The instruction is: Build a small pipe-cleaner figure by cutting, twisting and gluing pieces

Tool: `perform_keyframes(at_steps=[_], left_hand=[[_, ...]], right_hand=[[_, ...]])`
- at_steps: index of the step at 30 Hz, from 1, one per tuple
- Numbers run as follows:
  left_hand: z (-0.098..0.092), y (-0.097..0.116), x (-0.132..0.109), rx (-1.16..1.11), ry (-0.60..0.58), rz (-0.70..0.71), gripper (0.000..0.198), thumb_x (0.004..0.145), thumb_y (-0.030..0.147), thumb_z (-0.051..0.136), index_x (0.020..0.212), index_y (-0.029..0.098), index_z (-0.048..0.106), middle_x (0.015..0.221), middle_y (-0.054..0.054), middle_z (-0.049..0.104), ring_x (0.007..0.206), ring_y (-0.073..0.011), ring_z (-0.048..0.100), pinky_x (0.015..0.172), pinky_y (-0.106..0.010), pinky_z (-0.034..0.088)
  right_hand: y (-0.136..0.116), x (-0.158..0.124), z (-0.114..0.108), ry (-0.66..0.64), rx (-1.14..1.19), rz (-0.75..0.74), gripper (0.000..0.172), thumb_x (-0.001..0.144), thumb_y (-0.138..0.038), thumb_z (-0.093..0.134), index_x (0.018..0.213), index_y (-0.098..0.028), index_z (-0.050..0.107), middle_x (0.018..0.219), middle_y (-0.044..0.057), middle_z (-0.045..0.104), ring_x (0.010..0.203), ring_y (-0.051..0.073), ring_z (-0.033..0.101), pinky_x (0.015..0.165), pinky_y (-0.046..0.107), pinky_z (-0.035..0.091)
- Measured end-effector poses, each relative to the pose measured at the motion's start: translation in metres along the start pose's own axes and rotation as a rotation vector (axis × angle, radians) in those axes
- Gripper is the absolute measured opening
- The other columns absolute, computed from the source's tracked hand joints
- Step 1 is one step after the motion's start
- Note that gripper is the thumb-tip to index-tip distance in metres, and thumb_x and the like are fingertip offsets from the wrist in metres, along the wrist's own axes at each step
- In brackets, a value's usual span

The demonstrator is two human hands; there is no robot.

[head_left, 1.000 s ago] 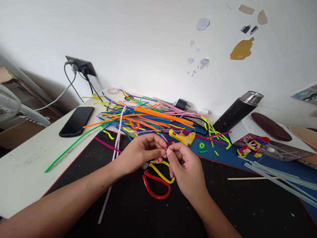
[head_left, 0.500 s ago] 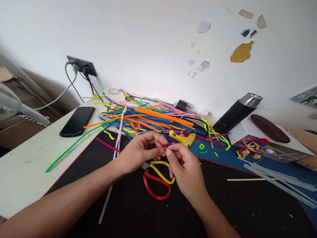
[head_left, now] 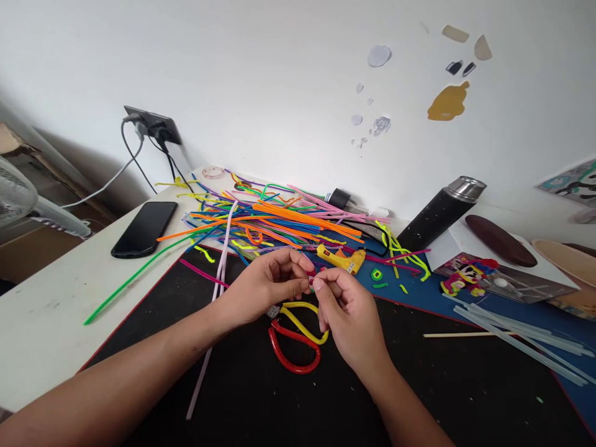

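My left hand (head_left: 274, 282) pinches a small dark pink piece (head_left: 311, 280), mostly hidden by the fingers; it looks like fuzzy craft stem. From the other side my right hand (head_left: 347, 310) closes thumb and forefinger at the same piece. Below both hands, scissors (head_left: 294, 371) with one red and one yellow handle lie on the black mat (head_left: 242, 397). Pale lilac pipe cleaners (head_left: 201, 385) run under my left forearm. Just beyond the fingers rests a yellow glue gun (head_left: 342, 257).
Many coloured pipe cleaners (head_left: 279, 214) are heaped at the back. A phone (head_left: 145, 230) lies at left. On the right are a black flask (head_left: 433, 214), a small colourful figure (head_left: 465, 276), translucent glue sticks (head_left: 526, 335) and a thin wooden stick (head_left: 460, 335). Green scraps (head_left: 376, 274) lie nearby.
The view has turned slightly to the right. Both hands stay together around the small pink piece, with only slight shifts of the fingers.
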State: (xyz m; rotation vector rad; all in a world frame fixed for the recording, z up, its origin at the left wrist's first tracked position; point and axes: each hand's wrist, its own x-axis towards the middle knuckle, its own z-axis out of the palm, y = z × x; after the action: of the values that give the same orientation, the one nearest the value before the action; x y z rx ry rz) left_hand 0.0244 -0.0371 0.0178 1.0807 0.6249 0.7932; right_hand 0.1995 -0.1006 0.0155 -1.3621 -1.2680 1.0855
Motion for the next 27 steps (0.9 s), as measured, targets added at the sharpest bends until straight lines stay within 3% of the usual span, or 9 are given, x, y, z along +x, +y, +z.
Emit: perform_keyframes(at_steps=[15,27], left_hand=[[-0.0020,0.0030,0.0008,0.120,0.039,0.104,0.030,0.087,0.030,0.085,0.105,0.015,0.068,0.078,0.002,0.065,0.068,-0.0103,0.058,0.066,-0.023,0.047],[-0.0038,0.0014,0.0015,0.108,0.050,0.087,0.027,0.088,0.029,0.083,0.107,0.016,0.068,0.081,0.002,0.066,0.067,-0.0104,0.058,0.065,-0.023,0.048]], right_hand=[[0.0051,-0.0009,-0.0003,-0.078,0.009,0.033,0.024,0.103,-0.044,0.062,0.094,-0.022,0.063,0.060,-0.009,0.049,0.041,0.010,0.049,0.042,0.021,0.038],[0.0012,0.0006,0.0030,-0.079,-0.051,0.012,0.024,0.099,-0.042,0.063,0.086,-0.023,0.062,0.057,-0.008,0.044,0.042,0.011,0.044,0.042,0.025,0.033]])
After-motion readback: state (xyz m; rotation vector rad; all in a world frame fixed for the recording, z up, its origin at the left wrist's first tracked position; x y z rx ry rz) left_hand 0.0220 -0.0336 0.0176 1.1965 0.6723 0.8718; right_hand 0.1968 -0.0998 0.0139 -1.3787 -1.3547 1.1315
